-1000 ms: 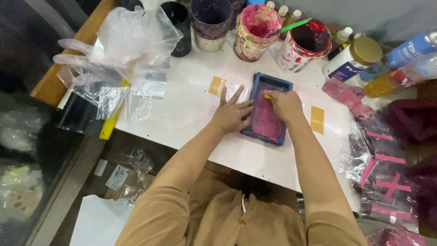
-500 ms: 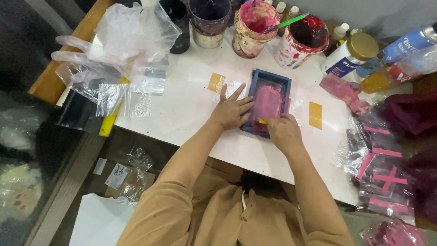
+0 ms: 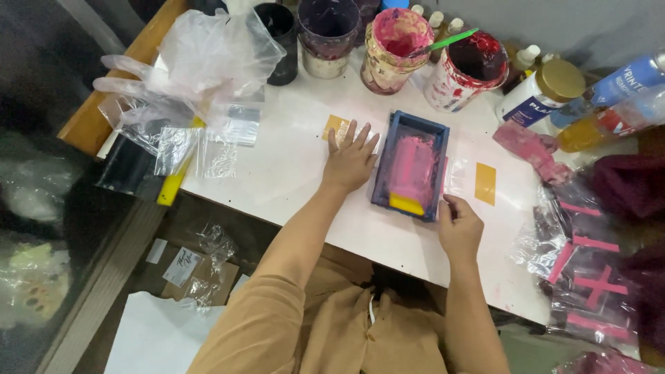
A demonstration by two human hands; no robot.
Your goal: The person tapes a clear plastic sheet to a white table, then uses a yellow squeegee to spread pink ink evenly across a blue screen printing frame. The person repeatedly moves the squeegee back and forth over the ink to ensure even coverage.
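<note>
A small blue screen frame [image 3: 386, 166] lies on the white table [image 3: 291, 166], its mesh smeared with pink ink [image 3: 414, 166]. A yellow squeegee [image 3: 406, 203] rests inside it at the near end. My left hand [image 3: 350, 163] lies flat on the table with fingers spread, touching the frame's left side. My right hand [image 3: 458, 228] is curled at the frame's near right corner, fingertips pinching that corner. A clear plastic sheet [image 3: 458, 176] sticks out from under the frame on the right.
Ink-stained paint pots [image 3: 391, 48] and a red one [image 3: 465, 69] stand behind the frame, bottles [image 3: 540, 90] to their right. Crumpled clear bags [image 3: 208, 62] lie at far left. A pink rag [image 3: 530, 145] and bags with pink strips [image 3: 589, 270] are on the right.
My right hand dragged the squeegee from the frame's far end to the near end, let it go and moved to the frame's near right corner. The left hand stayed put.
</note>
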